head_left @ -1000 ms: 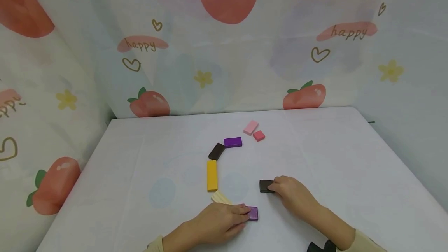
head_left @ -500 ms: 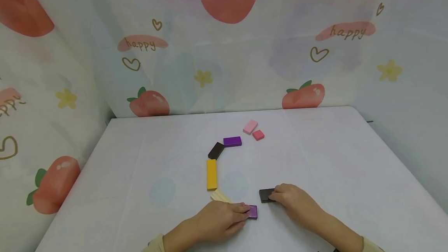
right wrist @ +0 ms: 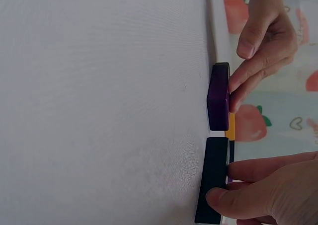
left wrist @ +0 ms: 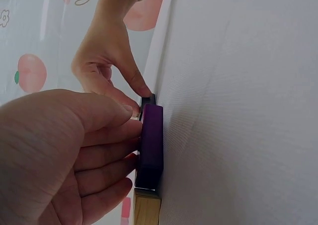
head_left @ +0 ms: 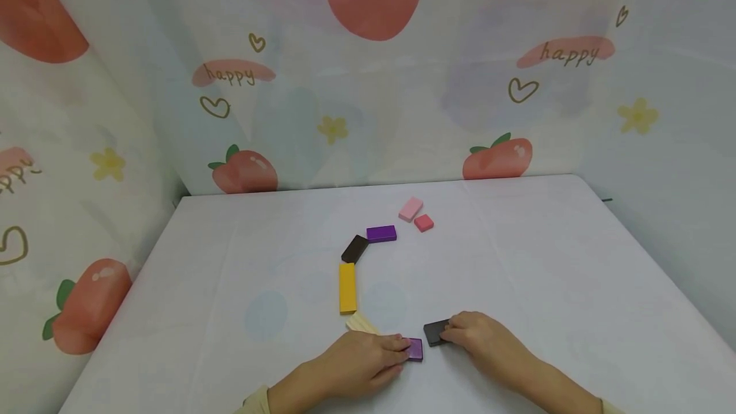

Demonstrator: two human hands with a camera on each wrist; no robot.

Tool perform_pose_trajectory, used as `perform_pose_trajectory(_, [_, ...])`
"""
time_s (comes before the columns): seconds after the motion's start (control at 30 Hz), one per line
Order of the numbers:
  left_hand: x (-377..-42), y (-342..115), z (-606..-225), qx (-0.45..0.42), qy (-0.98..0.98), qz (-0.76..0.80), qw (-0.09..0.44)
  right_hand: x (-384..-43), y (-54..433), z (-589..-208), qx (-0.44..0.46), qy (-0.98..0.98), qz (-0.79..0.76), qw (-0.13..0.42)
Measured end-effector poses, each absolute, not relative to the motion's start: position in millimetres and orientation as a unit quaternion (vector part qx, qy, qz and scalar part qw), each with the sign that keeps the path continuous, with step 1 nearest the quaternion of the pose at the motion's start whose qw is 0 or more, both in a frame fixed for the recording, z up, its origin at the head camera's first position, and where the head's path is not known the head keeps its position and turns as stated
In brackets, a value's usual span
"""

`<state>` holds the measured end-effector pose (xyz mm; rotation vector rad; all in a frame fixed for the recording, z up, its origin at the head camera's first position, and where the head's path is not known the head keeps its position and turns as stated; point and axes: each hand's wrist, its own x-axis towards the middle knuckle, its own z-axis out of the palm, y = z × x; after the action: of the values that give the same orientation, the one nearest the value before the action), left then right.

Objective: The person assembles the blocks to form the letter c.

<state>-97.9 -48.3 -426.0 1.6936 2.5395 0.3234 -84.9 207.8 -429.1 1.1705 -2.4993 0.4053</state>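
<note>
My left hand (head_left: 359,366) lies over the near end of a curved row of blocks, fingers fairly straight. Its fingertips touch the top of a purple block (head_left: 416,349), whose left part they cover. Just right of that, my right hand (head_left: 485,344) pinches a black block (head_left: 434,332) between thumb and fingers. In the right wrist view, a narrow gap separates the black block (right wrist: 212,178) from the purple block (right wrist: 218,98). A cream ridged block (head_left: 362,322) shows partly from under my left hand, next to a yellow block (head_left: 347,289).
Beyond the yellow block, the row curves on with a dark brown block (head_left: 354,249) and another purple block (head_left: 381,234). A light pink block (head_left: 411,209) and a small coral block (head_left: 423,223) lie farther back on the white table (head_left: 517,241). A printed curtain hangs behind.
My right hand has brought the black block nearer to me and turned it slightly, so it now sits close to the purple block. My left hand has stayed in place.
</note>
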Motion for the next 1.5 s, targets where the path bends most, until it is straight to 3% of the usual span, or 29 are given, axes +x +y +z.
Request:
perform_pose_trajectory(0.7, [-97.3,-49.3,-424.8,0.541,0.831,0.117,0.059,-76.7,207.7,-431.3,0.434,-0.871,0.145,0.179])
perform_pose_trajectory(1.5, [-97.9,-49.1,-426.5,0.550,0.827,0.113,0.039,-78.2,205.3,-430.5,0.443,-0.865,0.152,0.178])
